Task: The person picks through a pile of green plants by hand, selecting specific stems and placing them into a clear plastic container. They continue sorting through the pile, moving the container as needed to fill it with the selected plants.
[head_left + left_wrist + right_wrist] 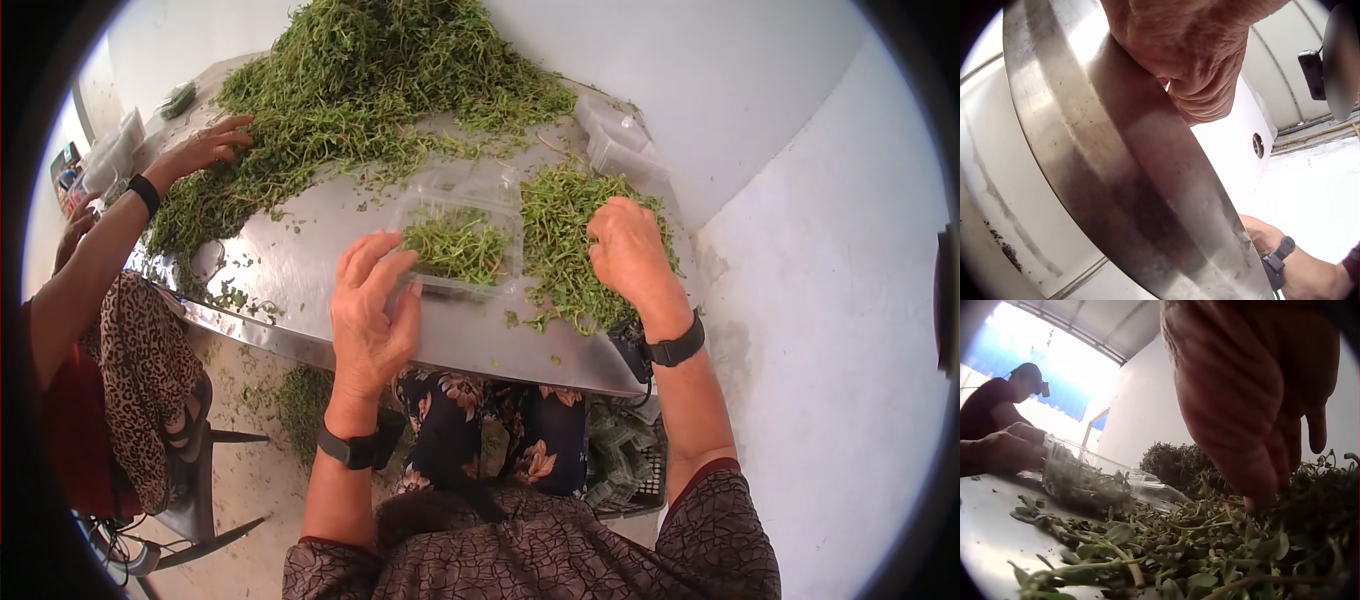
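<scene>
A clear plastic box [512, 240] with leafy green stems [455, 245] in it stands on the metal table, its lid side tilted up at the back. My left hand [372, 300] holds the box's left end, fingers at the rim and thumb by the front corner. In the right wrist view, that hand [1007, 450] wraps the end of the box. To the right lies a loose heap of the same greens [560, 225]. Over it my right hand [630, 250] points its bunched fingers down, the fingertips hidden among the leaves; I cannot tell whether they pinch any.
A large mound of greens [390, 80] covers the back of the table [310, 300]. Stacked clear boxes [615, 140] stand at the back right, beside the wall. At left, another person's hand [205, 150] reaches into the greens. A black crate [655, 465] with filled packs sits below the table.
</scene>
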Demonstrator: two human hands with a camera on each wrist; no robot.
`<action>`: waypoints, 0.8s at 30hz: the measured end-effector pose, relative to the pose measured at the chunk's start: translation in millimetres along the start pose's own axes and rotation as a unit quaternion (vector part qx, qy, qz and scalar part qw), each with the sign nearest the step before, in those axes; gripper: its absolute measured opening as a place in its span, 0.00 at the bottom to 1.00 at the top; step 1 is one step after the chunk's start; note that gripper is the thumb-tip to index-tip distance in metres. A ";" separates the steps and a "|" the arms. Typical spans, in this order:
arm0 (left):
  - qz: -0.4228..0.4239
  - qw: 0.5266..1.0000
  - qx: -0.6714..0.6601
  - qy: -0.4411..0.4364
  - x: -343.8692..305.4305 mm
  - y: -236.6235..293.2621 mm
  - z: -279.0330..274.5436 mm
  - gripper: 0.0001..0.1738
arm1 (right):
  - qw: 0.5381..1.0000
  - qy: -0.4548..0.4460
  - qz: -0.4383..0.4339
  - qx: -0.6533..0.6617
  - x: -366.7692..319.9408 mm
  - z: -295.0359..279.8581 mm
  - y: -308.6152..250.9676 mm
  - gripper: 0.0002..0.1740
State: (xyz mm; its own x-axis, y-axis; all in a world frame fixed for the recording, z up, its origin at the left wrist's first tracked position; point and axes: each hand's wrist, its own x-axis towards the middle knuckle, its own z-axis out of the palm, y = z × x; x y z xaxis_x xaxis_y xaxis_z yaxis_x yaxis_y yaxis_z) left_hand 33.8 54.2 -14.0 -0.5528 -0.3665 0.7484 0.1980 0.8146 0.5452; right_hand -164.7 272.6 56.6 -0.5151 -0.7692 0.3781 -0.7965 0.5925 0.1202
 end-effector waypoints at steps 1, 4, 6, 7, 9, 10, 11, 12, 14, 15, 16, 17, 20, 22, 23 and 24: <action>0.001 1.000 0.002 0.000 -0.1 -0.3 0.1 0.17 | 1.000 0.000 0.000 0.000 -0.3 -1.7 0.0 0.01; -0.001 1.000 0.002 -0.001 -0.3 -0.2 0.1 0.17 | 1.000 -0.011 -0.013 -0.002 -3.7 -3.7 -0.3 0.02; -0.001 1.000 0.002 -0.001 -0.2 -0.1 0.0 0.17 | 0.999 0.014 -0.039 0.006 -5.7 -3.6 -1.2 0.02; -0.001 1.000 0.003 0.000 -0.3 0.1 0.0 0.17 | 0.999 0.014 -0.039 0.006 -5.6 -3.5 -2.5 0.02; 0.000 1.000 0.001 0.001 -0.4 0.5 0.2 0.17 | 1.000 -0.016 -0.013 -0.004 -4.8 -3.3 -5.8 0.03; 0.000 1.000 0.000 0.003 -0.2 0.7 0.2 0.17 | 1.000 -0.016 -0.013 -0.004 -4.9 -2.1 -6.0 0.03; 0.001 1.000 0.000 0.003 -0.1 0.6 0.0 0.17 | 1.000 -0.002 -0.018 -0.013 -5.2 0.8 -5.8 0.03; -0.001 1.000 -0.002 0.001 -0.1 0.5 -0.2 0.17 | 0.999 0.011 -0.022 -0.021 -5.5 3.4 -5.6 0.04; -0.004 1.000 -0.004 -0.001 -0.1 0.3 -0.5 0.17 | 0.999 0.007 -0.019 -0.037 -3.5 6.6 -3.9 0.03; -0.002 1.000 -0.003 -0.001 0.0 0.4 -0.5 0.17 | 0.998 0.002 -0.015 -0.053 -2.8 7.4 -3.1 0.03; 0.000 1.000 -0.002 0.000 0.1 0.5 -0.6 0.17 | 0.998 0.003 -0.015 -0.053 -3.1 7.6 -2.8 0.03; 0.000 1.000 -0.002 0.001 -0.1 0.2 -0.6 0.17 | 0.999 0.012 -0.013 -0.043 -3.6 7.4 -2.3 0.03; -0.001 1.000 -0.008 0.003 0.0 -1.1 -0.2 0.18 | 1.000 0.029 -0.009 0.008 -3.6 6.6 4.6 0.03; 0.006 1.000 -0.009 0.003 -0.1 -1.4 -0.5 0.18 | 0.998 0.035 -0.007 0.049 -3.5 3.5 7.5 0.03; 0.005 1.000 -0.009 0.003 -0.3 -1.2 -0.5 0.18 | 0.997 0.033 0.007 0.074 -3.5 0.2 8.0 0.03; 0.004 1.000 -0.011 0.004 -0.2 -0.9 -0.3 0.18 | 0.994 0.030 0.021 0.099 -2.9 -3.8 7.0 0.03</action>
State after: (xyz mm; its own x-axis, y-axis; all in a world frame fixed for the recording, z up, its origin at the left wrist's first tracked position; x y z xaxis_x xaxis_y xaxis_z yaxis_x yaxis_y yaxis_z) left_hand 34.0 53.4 -14.6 -0.5442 -0.3641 0.7558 0.2208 0.8070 0.5477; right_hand -167.5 279.9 59.8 -0.5334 -0.7256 0.4347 -0.8250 0.5597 -0.0780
